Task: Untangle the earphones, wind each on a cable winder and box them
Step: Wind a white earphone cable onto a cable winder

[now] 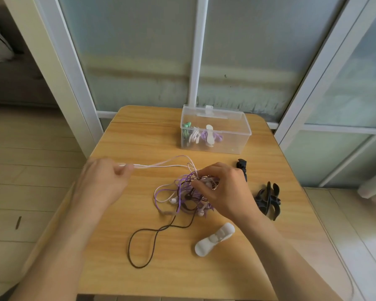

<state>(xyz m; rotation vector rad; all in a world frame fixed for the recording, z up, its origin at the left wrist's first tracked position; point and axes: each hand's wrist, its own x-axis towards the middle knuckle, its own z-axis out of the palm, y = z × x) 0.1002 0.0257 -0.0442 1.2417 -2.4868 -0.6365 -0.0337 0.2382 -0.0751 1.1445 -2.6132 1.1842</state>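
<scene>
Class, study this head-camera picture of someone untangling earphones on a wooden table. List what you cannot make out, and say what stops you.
1. Head view: the knot's core in the tangled purple, white and dark earphone cables is covered by the right hand.
2. How many wound earphones lie in the clear plastic box: packed together, too small.
3. The left hand is motion-blurred, so its grip on the pale cable strand is unclear.
4. The black cable winders: overlapping, count uncertain.

Soft daylight comes through the frosted glass [139, 51] ahead of my hands. No hard shadows fall under them. My left hand [102, 181] looks a bit blurry. Straight lines bend at the picture's edges.
</scene>
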